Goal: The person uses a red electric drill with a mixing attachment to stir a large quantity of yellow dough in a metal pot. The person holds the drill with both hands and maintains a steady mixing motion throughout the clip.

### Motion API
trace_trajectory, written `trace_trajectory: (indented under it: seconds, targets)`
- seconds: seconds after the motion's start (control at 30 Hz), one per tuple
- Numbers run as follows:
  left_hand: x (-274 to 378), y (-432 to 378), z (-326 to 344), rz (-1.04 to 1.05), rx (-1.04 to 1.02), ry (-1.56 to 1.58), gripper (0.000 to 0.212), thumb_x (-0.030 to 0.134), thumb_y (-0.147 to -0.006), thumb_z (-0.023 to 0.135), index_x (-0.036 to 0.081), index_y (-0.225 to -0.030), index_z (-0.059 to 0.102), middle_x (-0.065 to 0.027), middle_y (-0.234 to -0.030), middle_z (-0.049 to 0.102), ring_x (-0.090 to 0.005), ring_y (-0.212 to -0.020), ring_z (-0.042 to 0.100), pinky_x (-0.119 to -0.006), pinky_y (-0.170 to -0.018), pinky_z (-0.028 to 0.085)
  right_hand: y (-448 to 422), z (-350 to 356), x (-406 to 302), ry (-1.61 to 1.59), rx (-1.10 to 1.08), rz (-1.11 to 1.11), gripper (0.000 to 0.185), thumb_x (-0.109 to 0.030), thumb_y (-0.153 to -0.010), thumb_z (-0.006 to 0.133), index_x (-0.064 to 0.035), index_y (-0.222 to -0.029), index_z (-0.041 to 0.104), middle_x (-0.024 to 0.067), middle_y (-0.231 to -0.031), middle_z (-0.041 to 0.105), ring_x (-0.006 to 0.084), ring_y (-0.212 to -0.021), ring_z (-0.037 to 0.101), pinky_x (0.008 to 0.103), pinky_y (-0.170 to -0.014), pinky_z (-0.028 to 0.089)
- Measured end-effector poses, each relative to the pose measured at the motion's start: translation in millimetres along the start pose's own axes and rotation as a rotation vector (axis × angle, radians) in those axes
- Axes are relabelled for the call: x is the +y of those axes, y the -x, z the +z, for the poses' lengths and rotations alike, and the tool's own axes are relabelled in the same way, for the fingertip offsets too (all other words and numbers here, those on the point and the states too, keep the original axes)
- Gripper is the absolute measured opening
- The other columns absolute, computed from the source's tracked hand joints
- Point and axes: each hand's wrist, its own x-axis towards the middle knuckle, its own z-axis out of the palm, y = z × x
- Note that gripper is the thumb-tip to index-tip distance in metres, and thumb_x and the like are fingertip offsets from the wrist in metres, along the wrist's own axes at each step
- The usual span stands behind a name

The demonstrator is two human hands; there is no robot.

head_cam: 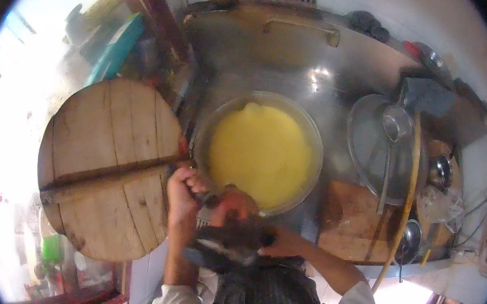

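Observation:
A wide round pan point(318, 160) of smooth yellow batter or liquid point(261, 154) sits before me in the metal cooktop. At its near left edge, my left hand point(188, 181) has its fingers curled, close to the crossbar end of a round plank lid point(114, 137). A dark handle-like piece point(209, 200) shows beside that fist; whether my fingers grip it or the lid is unclear. My right hand point(276, 241) is low in front of my body, partly hidden by a blurred dark object point(234, 236). A reddish, blurred shape point(235, 205) beside the pan rim cannot be identified.
Right of the pan lie a large metal basin point(352, 146), a long-handled metal ladle point(395, 124), a long pole point(412, 171) and a wooden board point(353, 218). A metal bar handle point(303, 25) is at the back. A teal object point(115, 49) stands behind the lid.

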Motion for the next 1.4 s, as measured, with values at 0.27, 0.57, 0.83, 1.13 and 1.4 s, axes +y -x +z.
trace_trajectory:
  seconds: [0.27,0.57,0.83,1.13,1.4]
  targets:
    - [-134.2,22.4,67.7,0.09,-0.061,-0.288,0.007,0.0,-0.071,0.053,0.004,-0.069,0.048,-0.0055,-0.052,0.046,-0.0173,-0.042,0.046,-0.03,-0.041,0.038,0.5,-16.2,154.3,0.012,0.275,-0.028,0.042,-0.029,-0.074,0.065,-0.0037,-0.106,0.053,0.0098,-0.095,0.062,0.0207,-0.083,0.058,0.0351,-0.074,0.046]
    - [-147.9,81.9,72.0,-0.131,-0.111,-0.161,0.021,-0.01,-0.069,0.053,0.006,-0.079,0.043,-0.0092,-0.062,0.048,-0.0191,-0.044,0.047,-0.031,-0.039,0.039,51.4,6.4,163.9,0.111,0.219,0.122,0.044,-0.029,-0.074,0.065,-0.004,-0.108,0.052,0.0104,-0.094,0.063,0.0233,-0.083,0.058,0.0363,-0.074,0.046]
    - [-92.9,34.5,70.6,-0.03,0.046,-0.051,0.017,-0.006,-0.069,0.049,0.007,-0.075,0.041,-0.0057,-0.056,0.04,-0.0173,-0.041,0.039,-0.032,-0.04,0.036,-11.3,1.6,149.9,0.061,0.192,0.008,0.046,-0.029,-0.074,0.065,-0.0042,-0.11,0.052,0.0109,-0.092,0.063,0.0255,-0.082,0.059,0.0374,-0.075,0.047]
    - [-111.6,-8.3,58.6,0.101,-0.102,-0.119,0.016,-0.004,-0.071,0.048,0.008,-0.074,0.039,-0.0059,-0.054,0.041,-0.019,-0.04,0.039,-0.033,-0.041,0.036,-19.2,-31.3,142.2,0.078,0.333,-0.004,0.048,-0.029,-0.073,0.065,-0.0044,-0.112,0.052,0.0115,-0.09,0.064,0.0281,-0.081,0.06,0.0386,-0.075,0.047]
    - [-128.7,13.4,55.0,-0.056,-0.206,-0.008,0.018,-0.006,-0.069,0.049,0.008,-0.066,0.038,-0.0056,-0.05,0.039,-0.0185,-0.038,0.039,-0.032,-0.04,0.035,39.0,-7.2,184.2,0.245,0.322,0.04,0.05,-0.029,-0.073,0.065,-0.0046,-0.115,0.051,0.0121,-0.089,0.065,0.0304,-0.081,0.06,0.0397,-0.076,0.048]
